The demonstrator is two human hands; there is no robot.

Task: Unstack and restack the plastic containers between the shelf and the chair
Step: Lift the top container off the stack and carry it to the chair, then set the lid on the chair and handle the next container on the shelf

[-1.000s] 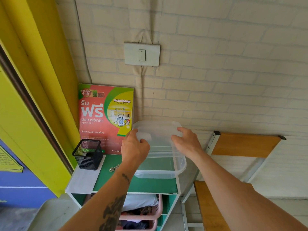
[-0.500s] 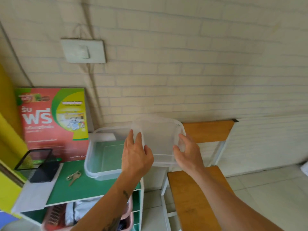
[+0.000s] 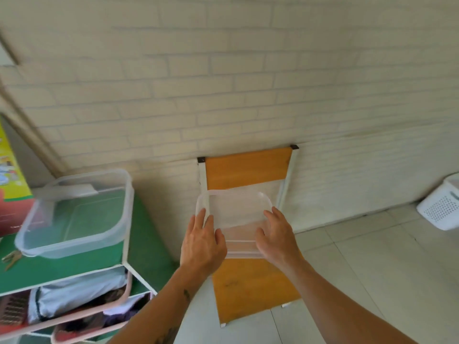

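Note:
A small clear plastic container [image 3: 238, 214] hangs over the orange chair seat [image 3: 250, 286], held between both my hands. My left hand [image 3: 201, 244] grips its left side and my right hand [image 3: 278, 237] grips its right side. A larger clear container [image 3: 74, 214] stays on the green shelf top [image 3: 62, 266] at the left, with a white lid piece resting inside its rim. The chair stands against the brick wall, its orange backrest [image 3: 248, 167] behind the held container.
Keys [image 3: 11, 256] lie on the shelf's left edge beside a red and green poster [image 3: 12, 194]. Pink baskets [image 3: 82, 309] with cloth fill the lower shelves. A white laundry basket [image 3: 442, 207] sits on the tiled floor at the right.
Both hands lifted the small container out of the larger one and carried it right and down over the chair seat. The view swung right with it.

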